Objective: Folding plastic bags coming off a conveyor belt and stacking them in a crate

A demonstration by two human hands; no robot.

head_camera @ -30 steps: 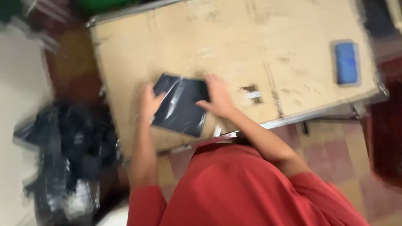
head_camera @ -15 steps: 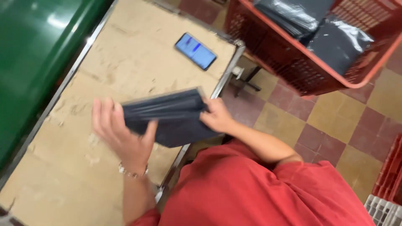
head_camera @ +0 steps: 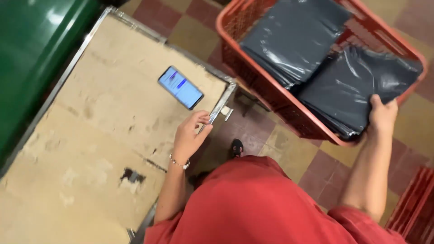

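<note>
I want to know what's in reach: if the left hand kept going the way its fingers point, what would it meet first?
Probably the table's metal edge right at the left hand's fingertips; the phone lies a little to the side of that line. Depth is unclear.

One red plastic mesh basket [head_camera: 253, 68] holds two stacks of dark grey plastic mailer bags [head_camera: 294, 38]; bags per stack cannot be counted. One blue-screened smartphone [head_camera: 180, 87] on one worn beige metal-edged table [head_camera: 90, 135]. Two bare hands: left hand [head_camera: 187, 135], right hand [head_camera: 382, 115].
</note>
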